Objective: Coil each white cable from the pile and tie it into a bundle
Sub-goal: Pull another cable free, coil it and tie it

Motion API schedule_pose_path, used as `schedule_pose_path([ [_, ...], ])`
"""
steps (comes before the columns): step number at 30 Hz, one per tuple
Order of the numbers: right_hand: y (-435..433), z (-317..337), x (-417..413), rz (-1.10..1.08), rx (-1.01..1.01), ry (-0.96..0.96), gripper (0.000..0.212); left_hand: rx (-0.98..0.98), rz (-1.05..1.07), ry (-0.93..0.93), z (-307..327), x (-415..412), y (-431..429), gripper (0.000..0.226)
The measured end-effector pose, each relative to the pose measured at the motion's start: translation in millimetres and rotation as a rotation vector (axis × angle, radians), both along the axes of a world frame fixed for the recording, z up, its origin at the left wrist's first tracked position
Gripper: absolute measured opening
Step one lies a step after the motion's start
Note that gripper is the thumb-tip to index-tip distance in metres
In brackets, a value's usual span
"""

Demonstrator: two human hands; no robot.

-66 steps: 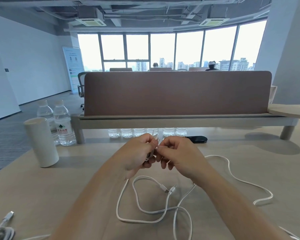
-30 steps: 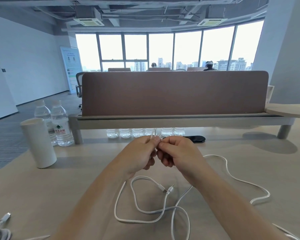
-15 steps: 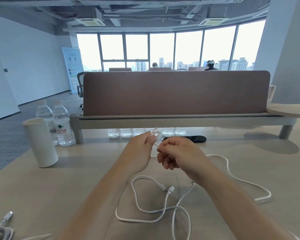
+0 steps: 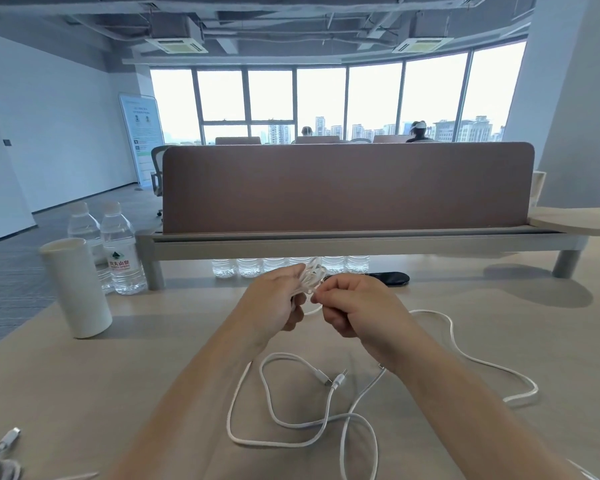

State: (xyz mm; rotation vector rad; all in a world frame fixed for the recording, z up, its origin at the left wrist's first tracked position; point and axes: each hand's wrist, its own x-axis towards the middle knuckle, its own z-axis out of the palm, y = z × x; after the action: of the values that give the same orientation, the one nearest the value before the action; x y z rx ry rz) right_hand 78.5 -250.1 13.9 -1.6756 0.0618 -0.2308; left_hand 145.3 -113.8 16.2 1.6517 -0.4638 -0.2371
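We see a white cup (image 4: 77,289) at the left of the desk (image 4: 84,393), two water bottles (image 4: 120,252) just behind it, a brown divider (image 4: 347,188) across the back, and a black object (image 4: 388,278) below its shelf (image 4: 326,242).

The person's body shows as two hands with their forearms. Left hand (image 4: 274,304): bare, fingers slender. Right hand (image 4: 355,308): bare, same build. Behind each hand, the left forearm (image 4: 201,393) and the right forearm (image 4: 447,393) are uncovered from the wrist back as far as can be seen.
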Motion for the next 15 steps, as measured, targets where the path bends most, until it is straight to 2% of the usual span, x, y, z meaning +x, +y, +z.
schedule_pose_path([
  [2,-1.1,-0.7,0.3,0.016,0.044,0.007,0.012,0.024,0.014,-0.013,-3.9,3.5,-1.2,0.031],
  [6,-0.5,-2.3,0.9,0.023,0.086,0.023,0.017,0.099,0.007,-0.093,-8.1,4.5,-4.7,0.025],
  [10,-0.7,-1.1,0.3,0.004,0.028,0.011,0.022,0.200,-0.057,-0.236,-6.0,2.0,-1.1,0.017],
  [12,-0.9,-1.4,0.3,-0.007,-0.016,0.005,0.018,0.284,-0.077,-0.317,-5.9,2.7,0.8,0.022],
  [15,-0.2,-2.0,-0.2,-0.011,-0.046,0.004,0.019,0.311,-0.008,-0.349,-7.3,5.2,1.4,0.021],
])
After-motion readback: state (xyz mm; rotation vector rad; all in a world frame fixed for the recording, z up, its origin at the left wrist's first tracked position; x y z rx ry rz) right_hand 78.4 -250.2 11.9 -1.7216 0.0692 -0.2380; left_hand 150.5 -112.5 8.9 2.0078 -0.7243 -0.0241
